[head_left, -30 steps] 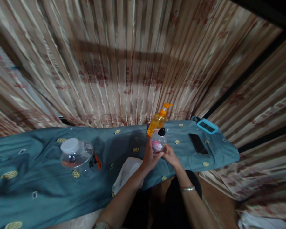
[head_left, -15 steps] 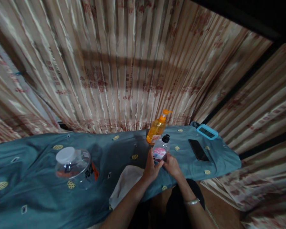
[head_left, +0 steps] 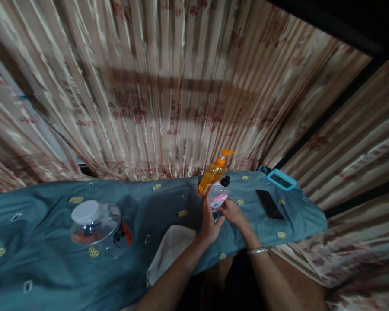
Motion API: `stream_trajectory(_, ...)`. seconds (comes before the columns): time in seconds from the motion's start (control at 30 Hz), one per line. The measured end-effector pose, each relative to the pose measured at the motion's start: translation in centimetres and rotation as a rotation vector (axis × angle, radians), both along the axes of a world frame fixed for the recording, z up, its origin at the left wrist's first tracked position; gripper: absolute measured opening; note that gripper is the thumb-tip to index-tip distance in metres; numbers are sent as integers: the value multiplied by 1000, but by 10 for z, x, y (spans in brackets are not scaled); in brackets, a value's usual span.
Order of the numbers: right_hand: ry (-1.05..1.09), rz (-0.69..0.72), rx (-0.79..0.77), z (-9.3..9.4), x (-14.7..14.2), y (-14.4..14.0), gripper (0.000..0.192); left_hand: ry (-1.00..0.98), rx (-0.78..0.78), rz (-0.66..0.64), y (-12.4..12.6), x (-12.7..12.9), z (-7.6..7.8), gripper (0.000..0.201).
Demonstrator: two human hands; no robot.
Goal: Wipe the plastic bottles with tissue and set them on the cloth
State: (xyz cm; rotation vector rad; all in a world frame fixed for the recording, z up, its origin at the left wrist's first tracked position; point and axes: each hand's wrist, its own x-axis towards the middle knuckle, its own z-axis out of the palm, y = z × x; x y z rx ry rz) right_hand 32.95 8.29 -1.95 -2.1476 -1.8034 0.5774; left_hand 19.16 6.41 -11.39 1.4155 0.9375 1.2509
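A person is standing at a table (head_left: pixel 52 268) draped in teal cloth and is gripping a small clear bottle (head_left: pixel 218 197) with a black cap and pink label near the far edge, right of the middle. The left hand (head_left: pixel 210 222) is curling its fingers around the bottle's lower left side, while the right hand (head_left: pixel 232 211) is closing on its right side, tilting it. An orange pump bottle (head_left: pixel 213 175) is standing just behind it; a dark phone (head_left: pixel 269 204) is lying to the right, and a clear jar (head_left: pixel 95 224) is sitting well apart on the left.
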Motion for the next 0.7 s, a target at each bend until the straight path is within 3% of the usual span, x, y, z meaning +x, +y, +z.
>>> stream_trajectory(0.2,109,-10,-30,-1,2,8,45,12,-40,-11,-5,3,9,106)
stream_trajectory(0.33,179,-55,73,-9,-2,5,45,34,-50,-15,-6,1,22,103)
stream_trajectory(0.43,221,-119,199,-20,-7,-15,45,50,-36,-40,-17,-9,30,103)
stream_trajectory(0.6,185,-238,433,-42,-46,-82,54,116,132,-92,-71,-67,41,95)
stream_trajectory(0.7,162,-123,488,-55,-104,-119,57,183,198,-83,-114,-119,53,84)
